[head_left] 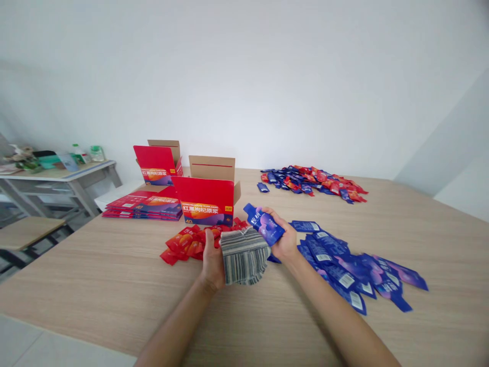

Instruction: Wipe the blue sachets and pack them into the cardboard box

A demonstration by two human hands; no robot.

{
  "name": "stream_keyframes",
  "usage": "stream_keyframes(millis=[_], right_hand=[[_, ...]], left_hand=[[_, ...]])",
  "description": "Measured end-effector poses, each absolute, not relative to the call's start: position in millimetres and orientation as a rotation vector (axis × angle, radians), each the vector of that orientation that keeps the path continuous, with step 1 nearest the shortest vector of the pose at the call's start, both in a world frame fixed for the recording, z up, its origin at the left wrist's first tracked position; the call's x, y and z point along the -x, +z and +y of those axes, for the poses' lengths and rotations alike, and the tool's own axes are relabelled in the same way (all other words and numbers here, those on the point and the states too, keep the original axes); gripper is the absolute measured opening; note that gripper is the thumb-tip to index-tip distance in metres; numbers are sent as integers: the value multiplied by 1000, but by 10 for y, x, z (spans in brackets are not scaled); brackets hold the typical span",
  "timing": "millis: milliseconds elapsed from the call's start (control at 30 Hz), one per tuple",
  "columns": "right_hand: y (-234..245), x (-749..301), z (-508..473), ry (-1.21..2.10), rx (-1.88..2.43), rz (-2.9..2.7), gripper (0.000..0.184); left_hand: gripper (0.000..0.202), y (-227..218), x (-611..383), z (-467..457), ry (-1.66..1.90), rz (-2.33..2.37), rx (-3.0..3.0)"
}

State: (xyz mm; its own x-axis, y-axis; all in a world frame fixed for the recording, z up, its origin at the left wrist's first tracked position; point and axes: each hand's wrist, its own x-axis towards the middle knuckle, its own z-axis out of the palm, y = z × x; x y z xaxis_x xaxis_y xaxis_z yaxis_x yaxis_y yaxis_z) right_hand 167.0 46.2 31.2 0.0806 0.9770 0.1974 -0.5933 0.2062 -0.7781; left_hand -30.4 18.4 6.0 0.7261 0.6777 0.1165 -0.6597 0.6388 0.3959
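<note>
My left hand (212, 257) grips a grey striped cloth (243, 255) bunched over the table. My right hand (284, 239) holds a blue pouch (263, 225) tilted against the top of the cloth. Just behind my left hand lie several red pouches (183, 244) in a small heap. To the right of my right hand a spread of blue pouches (351, 267) lies flat on the table, some face down with white labels showing.
An open red box (208, 201) stands behind the hands, another open red box (158, 165) further left, with flattened red boxes (143, 206) stacked beside it. A mixed pile of red and blue pouches (313, 182) lies at the far side. The wooden table (114, 275) extends left; a shelf with clutter (57, 173) stands at far left.
</note>
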Motion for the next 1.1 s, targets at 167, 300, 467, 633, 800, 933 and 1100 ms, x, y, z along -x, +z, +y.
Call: stream_keyframes(millis=[167,300,467,633,800,933,1100], right_hand=[[357,-1811,529,1227,851,-1040,47],[286,-2028,695,1147,1054,-1109,43],[27,-2056,836,944,1316,-1263,27],[-119,-1955,818,816,1482,-1553,24],[-157,-1983,750,681,1657,-1833,20],[-124,-2087,747,556,1784,-2000,23],[-21,-2500,893,283,2039,-1978,35]], left_hand=[[112,89,315,181,788,15,-444],[103,65,364,244,830,5,-414],[94,21,492,364,1053,68,-324],[85,-6,578,450,1184,165,-277],[85,1,564,459,1185,190,-266],[90,72,539,401,1109,170,-290],[95,86,493,326,1007,183,-348]])
